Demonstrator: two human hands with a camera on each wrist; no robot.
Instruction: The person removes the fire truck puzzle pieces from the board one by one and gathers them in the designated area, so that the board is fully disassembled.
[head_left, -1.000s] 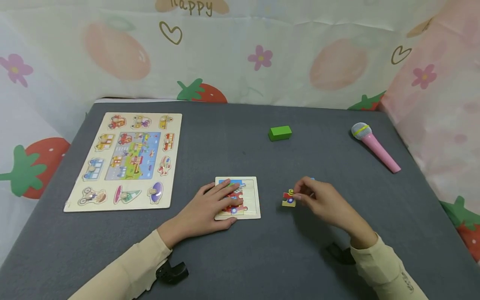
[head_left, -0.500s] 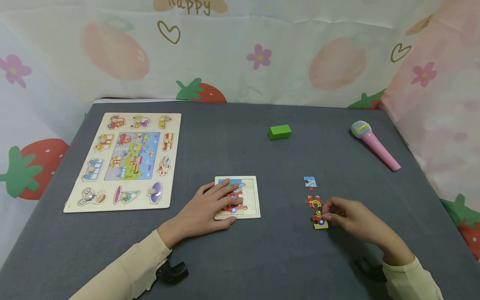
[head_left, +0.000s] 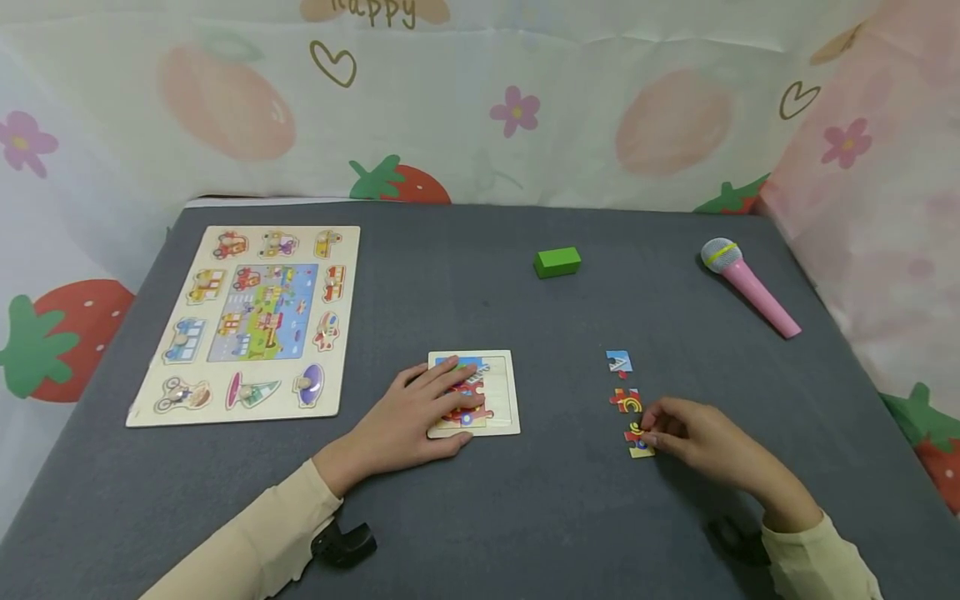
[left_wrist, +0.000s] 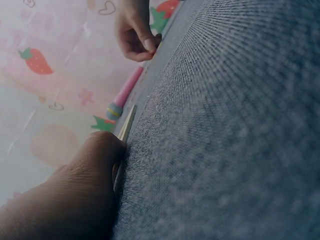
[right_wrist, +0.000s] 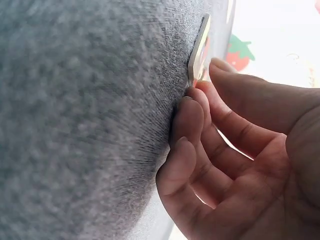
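In the head view, the left hand lies spread over a small framed puzzle, its fingers covering part of the red and blue picture. Over on the right, the right hand pinches the right edge of the lowest loose puzzle piece, which is on the table. Above that piece lie a red and yellow piece and a blue piece, neither of them touched. The right wrist view shows the right hand low over the cloth with curled fingers; the piece is mostly hidden there.
A large wooden board with vehicle pieces lies at the left. A green block stands toward the back, and a pink microphone lies at the back right. Patterned cloth hangs behind the table.
The right hand has moved right and toward the near edge with the lowest piece, uncovering the other two loose pieces. The left hand stays on the framed puzzle.
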